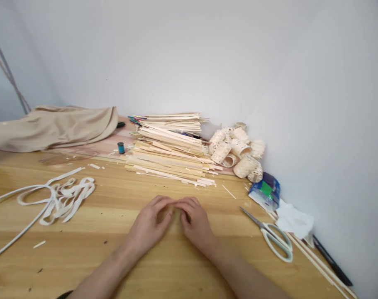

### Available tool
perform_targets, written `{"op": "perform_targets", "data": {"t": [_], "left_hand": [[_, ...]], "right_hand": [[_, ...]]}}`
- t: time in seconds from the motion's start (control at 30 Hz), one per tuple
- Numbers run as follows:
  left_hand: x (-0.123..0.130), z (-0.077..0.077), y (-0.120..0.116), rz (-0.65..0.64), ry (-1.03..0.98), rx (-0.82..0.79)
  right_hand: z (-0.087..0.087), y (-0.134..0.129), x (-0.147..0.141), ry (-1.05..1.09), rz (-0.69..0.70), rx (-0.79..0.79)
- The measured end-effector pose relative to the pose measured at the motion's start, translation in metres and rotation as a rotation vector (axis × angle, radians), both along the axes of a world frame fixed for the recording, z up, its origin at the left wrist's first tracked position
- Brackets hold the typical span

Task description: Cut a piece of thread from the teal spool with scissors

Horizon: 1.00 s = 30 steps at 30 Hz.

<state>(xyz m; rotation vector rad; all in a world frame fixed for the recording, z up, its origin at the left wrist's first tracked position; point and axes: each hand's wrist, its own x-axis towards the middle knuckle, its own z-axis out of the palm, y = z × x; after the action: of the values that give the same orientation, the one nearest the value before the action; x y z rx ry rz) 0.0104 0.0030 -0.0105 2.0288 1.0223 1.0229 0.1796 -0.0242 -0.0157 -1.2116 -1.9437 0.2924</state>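
Note:
My left hand (153,220) rests low over the wooden table (114,265), fingers loosely bent and the thumb apart from them. Facing it, my right hand (195,222) is curved the same way, with a gap between thumb and forefinger. The fingertips of both hands meet or nearly meet in the middle. I see nothing held in either one. Just beyond them lies a stack of thin, pale wooden strips (170,162). To the right, scissors (274,238) with pale handles lie with their tip toward the strips.
Woven cylinders (238,147) are heaped by the wall, with a blue packet (266,191), white tissue (294,220) and a black-handled tool (332,261) nearer. Leftward are a white flat band (67,199), a blue thread spool (120,148) and beige cloth (58,124).

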Motion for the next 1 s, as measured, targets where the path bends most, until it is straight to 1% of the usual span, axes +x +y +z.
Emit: {"op": "perform_targets", "data": {"t": [0.1, 0.3, 0.5, 0.7, 1.0], "left_hand": [[0.0019, 0.0004, -0.0014, -0.058, 0.018, -0.012], [-0.0017, 0.0038, 0.0006, -0.037, 0.020, -0.016], [-0.0020, 0.0075, 0.0018, -0.026, 0.009, -0.029], [-0.0019, 0.0055, 0.0019, -0.030, -0.020, -0.037], [-0.0028, 0.0027, 0.0024, -0.030, -0.067, -0.050]], "right_hand": [[-0.0003, 0.0002, 0.0014, -0.044, -0.016, -0.012], [0.0012, 0.0001, -0.0002, -0.079, 0.001, -0.009], [0.0021, -0.0004, 0.0002, -0.082, -0.012, -0.026], [0.0019, -0.0001, 0.0003, -0.067, -0.010, -0.010], [-0.0059, 0.0030, 0.0012, -0.015, -0.030, 0.011]]}}
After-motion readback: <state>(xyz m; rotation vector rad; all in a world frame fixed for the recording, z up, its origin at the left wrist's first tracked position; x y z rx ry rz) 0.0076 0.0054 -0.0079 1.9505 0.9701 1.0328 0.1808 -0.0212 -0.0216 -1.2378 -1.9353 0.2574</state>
